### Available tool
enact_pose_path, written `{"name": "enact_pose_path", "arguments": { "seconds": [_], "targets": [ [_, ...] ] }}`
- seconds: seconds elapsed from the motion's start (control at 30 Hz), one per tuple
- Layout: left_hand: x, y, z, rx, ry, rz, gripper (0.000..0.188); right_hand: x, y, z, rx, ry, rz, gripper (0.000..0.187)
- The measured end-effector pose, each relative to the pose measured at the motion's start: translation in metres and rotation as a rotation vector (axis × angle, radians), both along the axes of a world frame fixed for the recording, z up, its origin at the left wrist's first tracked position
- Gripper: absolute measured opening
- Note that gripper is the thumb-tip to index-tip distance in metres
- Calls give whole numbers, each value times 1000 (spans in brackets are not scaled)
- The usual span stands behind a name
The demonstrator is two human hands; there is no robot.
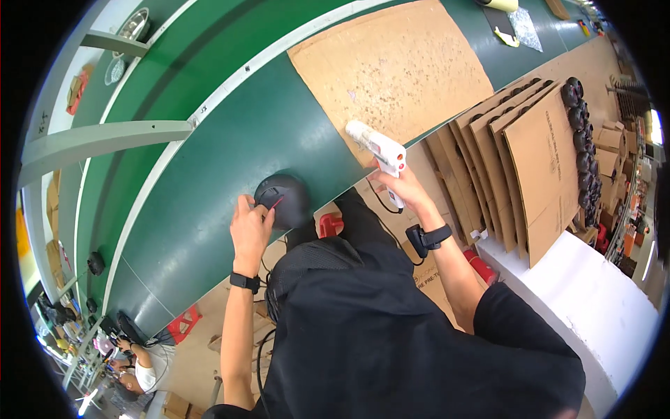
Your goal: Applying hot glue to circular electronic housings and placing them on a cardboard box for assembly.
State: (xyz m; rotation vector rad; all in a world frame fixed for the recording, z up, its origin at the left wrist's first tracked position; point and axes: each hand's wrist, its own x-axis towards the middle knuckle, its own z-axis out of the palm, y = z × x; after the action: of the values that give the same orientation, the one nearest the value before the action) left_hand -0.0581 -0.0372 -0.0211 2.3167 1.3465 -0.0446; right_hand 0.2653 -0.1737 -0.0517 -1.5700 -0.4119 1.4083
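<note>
A black rounded shell (292,197) lies on the green table near its front edge. The bent fingers of my left hand (252,227) are closed at its left rim. A thin red piece (278,202) shows on the shell right beside those fingertips; whether it is pinched cannot be made out. In my right hand (406,187) is a white gun-shaped tool (380,148), gripped by its handle, with a cord hanging below. Its nozzle points up and left, over the near corner of a cardboard sheet (412,63), apart from the shell.
The green table (209,181) runs from lower left to upper right, with a metal post (105,143) behind it. Upright cardboard sheets (537,167) and black round parts (585,146) stand at right, by a white ledge (558,279). Another person (143,366) sits at lower left.
</note>
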Motion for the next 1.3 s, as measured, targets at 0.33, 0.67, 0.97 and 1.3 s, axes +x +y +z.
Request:
{"name": "enact_pose_path", "arguments": {
  "seconds": [0.33, 0.67, 0.97, 1.3],
  "targets": [
    [28, 45, 29, -84, -97, -237, 12, -44, -28, 56, 203, -301, 424, 35],
    [26, 85, -9, -523, -349, -175, 22, -102, -40, 63, 325, -460, 525, 36],
    [36, 86, -20, -448, -383, -122, 22, -126, -23, 59, 213, -811, 663, 27],
    [37, 83, -26, -369, -324, -89, 23, -138, -20, 56, 131, -994, 714, 23]
  ]
}}
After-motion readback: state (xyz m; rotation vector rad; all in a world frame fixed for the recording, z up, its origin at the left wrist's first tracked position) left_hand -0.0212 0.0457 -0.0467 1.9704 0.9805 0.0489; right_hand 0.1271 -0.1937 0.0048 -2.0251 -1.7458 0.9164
